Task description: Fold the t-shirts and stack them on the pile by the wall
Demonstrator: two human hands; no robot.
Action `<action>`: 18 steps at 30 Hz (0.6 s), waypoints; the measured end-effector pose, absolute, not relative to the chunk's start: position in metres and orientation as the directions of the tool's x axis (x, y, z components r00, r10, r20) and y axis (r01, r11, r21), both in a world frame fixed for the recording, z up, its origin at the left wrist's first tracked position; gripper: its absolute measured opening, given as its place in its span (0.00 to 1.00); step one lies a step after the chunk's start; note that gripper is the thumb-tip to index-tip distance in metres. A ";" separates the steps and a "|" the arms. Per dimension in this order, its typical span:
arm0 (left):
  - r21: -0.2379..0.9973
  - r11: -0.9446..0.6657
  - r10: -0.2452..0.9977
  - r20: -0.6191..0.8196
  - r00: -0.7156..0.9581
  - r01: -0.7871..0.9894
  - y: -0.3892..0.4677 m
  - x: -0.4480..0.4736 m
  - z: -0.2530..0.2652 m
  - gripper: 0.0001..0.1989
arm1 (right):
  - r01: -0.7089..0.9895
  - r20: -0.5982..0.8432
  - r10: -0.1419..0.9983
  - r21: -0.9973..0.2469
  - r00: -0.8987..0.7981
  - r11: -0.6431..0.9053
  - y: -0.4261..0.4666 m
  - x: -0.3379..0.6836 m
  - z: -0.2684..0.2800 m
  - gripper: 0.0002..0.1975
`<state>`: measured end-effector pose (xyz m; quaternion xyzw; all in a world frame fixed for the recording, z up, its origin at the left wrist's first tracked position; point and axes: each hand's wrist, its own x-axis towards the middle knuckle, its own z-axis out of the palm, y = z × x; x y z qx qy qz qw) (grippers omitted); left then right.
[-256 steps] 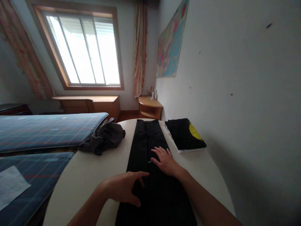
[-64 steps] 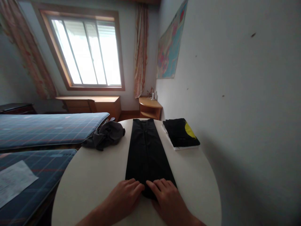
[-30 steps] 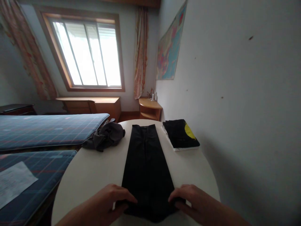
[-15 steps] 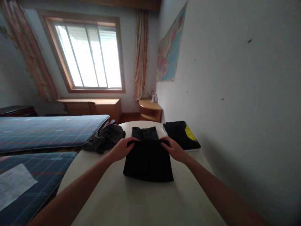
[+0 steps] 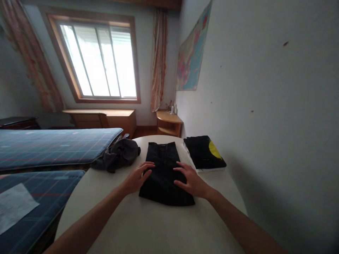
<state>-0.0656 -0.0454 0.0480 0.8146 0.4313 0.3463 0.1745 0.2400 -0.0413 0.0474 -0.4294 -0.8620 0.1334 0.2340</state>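
Black trousers [image 5: 165,190] lay doubled at the table's [image 5: 159,229] middle, lifted end now down: crosswise fold apparently made. Left hand [image 5: 134,179] and right hand [image 5: 194,181] had released it, fingers spread over cloth.

Daylight enters by the window [image 5: 97,61], glaring white (faint stripes show near the top). Elsewhere it is rather dim: a soft shadow spreads low on the right wall [image 5: 265,77], the black cloth [image 5: 166,192] loses detail, and the outer edges look stretched.
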 end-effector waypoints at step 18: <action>0.550 -0.618 0.685 0.028 0.728 0.561 -0.152 -0.062 0.076 0.15 | 0.655 0.019 0.697 -0.326 -0.717 0.682 -0.155 0.233 0.066 0.07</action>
